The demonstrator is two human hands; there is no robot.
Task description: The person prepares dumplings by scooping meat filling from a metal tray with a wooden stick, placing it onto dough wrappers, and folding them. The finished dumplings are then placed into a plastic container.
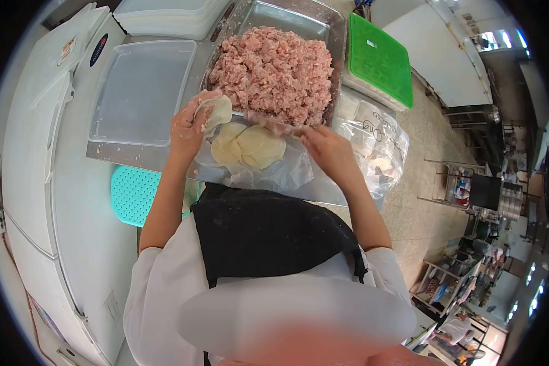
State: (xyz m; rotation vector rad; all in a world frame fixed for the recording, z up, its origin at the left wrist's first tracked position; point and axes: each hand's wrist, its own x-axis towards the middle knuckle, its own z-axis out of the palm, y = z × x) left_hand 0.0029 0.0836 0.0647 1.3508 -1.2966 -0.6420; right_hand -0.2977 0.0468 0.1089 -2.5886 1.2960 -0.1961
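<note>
In my left hand (190,125) is a thin round dough wrapper (218,114), held up by the near left corner of the metal tray (282,18). My right hand (324,145) is closed on a utensil (274,125) that reaches left along the tray's near edge; its far part is blurred, with some meat on it. Pink ground meat (274,70) is heaped in the tray. Between my hands, several pale round wrappers (250,147) lie overlapped on clear plastic film (287,174).
A translucent lid (143,91) lies left of the tray, with stacked white containers (165,18) behind. To the right stand a green-lidded container (379,58) and a plastic bag (375,143). A turquoise perforated stool (133,194) is below the counter edge.
</note>
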